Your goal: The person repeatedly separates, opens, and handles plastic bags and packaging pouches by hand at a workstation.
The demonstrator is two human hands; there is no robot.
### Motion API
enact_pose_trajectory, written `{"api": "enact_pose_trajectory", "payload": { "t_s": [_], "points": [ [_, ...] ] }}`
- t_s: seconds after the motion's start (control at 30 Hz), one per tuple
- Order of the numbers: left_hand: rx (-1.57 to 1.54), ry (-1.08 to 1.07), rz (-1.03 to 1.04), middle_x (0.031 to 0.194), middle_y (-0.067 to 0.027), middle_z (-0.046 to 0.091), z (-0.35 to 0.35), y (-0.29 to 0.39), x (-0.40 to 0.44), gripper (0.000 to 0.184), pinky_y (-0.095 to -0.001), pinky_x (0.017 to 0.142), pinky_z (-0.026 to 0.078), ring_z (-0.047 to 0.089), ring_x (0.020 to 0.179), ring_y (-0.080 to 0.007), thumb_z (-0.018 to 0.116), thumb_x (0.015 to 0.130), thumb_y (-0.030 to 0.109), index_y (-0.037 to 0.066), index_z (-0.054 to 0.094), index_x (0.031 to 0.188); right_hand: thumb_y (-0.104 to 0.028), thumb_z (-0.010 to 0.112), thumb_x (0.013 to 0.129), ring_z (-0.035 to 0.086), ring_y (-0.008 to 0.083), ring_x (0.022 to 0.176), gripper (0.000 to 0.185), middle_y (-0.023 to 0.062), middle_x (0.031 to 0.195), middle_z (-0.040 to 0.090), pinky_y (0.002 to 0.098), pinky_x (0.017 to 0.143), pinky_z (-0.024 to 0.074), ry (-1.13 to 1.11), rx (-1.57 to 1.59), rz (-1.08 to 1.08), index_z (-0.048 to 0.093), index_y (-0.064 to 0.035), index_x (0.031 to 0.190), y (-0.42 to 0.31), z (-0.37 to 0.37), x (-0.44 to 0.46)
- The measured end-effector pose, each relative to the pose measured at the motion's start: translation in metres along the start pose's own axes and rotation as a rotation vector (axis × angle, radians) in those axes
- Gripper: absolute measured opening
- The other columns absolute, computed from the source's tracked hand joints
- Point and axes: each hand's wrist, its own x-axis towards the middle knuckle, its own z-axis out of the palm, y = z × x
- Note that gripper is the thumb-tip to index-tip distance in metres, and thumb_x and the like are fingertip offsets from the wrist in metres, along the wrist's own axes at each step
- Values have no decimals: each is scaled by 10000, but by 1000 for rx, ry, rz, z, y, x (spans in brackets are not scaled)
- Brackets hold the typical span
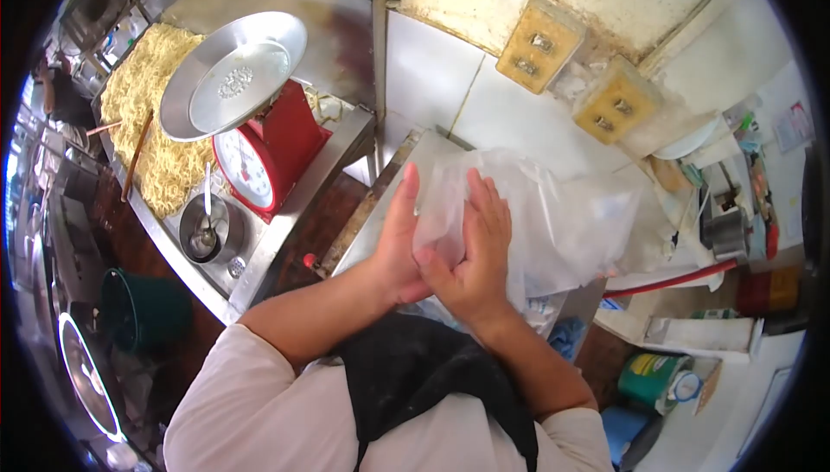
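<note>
A clear plastic bag [443, 217] stands between my two palms, which are brought together at their heels. My left hand [399, 243] has its thumb side up and its fingers mostly hidden by the plastic. My right hand [474, 251] presses against the other side of the bag, its fingers pointing up and its thumb across toward my left hand. Right behind them lies a heap of translucent plastic bags [571, 221] on a surface by the tiled wall.
To the left, a red scale [281, 143] with a metal pan [238, 74] stands beside a pile of noodles [143, 83]. A metal pot [212, 228] with a spoon sits on the steel counter's corner. Below is a green bucket [143, 309].
</note>
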Motion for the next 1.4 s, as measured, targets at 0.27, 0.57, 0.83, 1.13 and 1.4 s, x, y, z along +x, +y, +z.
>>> {"api": "enact_pose_trajectory", "payload": {
  "t_s": [0.27,0.57,0.83,1.13,1.4],
  "points": [
    [-166,-188,-94,1464,-134,468,-11,13,6,1012,-454,1142,319,463,1325,-307,312,812,880,103,440,1447,-390,668,846,360,438,1385,548,236,1474,436,577,1141,174,50,-129,-47,581,-56,1271,-3,-10,-3],
    [-6,-160,-153,1526,-144,382,1,17,8,1108,-477,1155,292,405,1374,-320,346,767,911,60,388,1475,-371,644,868,361,420,1390,517,218,1471,450,565,1152,150,60,-226,-63,583,-65,1281,-2,-21,3],
    [-343,-165,-88,1327,-118,555,-11,11,17,945,-439,1091,384,514,1242,-302,444,797,852,79,532,1334,-480,577,915,356,431,1383,608,234,1478,431,581,1143,145,-12,-64,-122,543,-49,1342,-20,-2,0],
    [-101,-1,-107,1376,-132,539,3,13,15,963,-445,1117,355,502,1282,-278,421,788,866,100,509,1366,-347,659,864,486,381,1272,369,164,1292,586,565,1113,223,110,-180,-106,649,-71,1109,-6,-12,6],
    [48,61,-155,1400,-129,509,10,2,8,1078,-442,1106,359,487,1292,-272,346,760,914,63,446,1414,-130,727,662,597,283,755,261,45,825,614,418,701,461,74,-229,-263,625,-103,900,7,-26,25]
  ]
}}
